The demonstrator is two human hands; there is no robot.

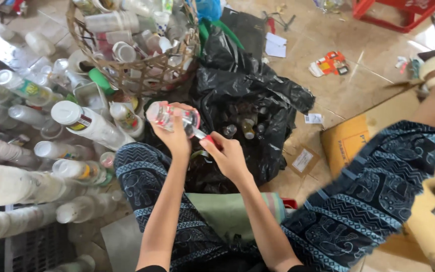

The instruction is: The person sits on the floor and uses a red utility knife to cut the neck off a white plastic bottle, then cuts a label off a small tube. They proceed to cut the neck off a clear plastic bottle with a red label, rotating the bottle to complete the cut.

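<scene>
My left hand (176,137) grips a small clear plastic bottle (169,115) with a red-and-white label, held sideways above my lap. My right hand (227,153) holds a small tool with a red handle (209,138), and its metal tip touches the bottle's side. Both hands are over the near edge of an open black plastic bag (258,100), which holds several small dark bottles.
A woven basket (127,70) full of plastic cups and bottles stands behind the hands. A heap of clear and white plastic bottles (36,151) fills the left side. Flattened cardboard (348,141) lies at right, paper scraps on the tiled floor, a red stool (399,15) at the back.
</scene>
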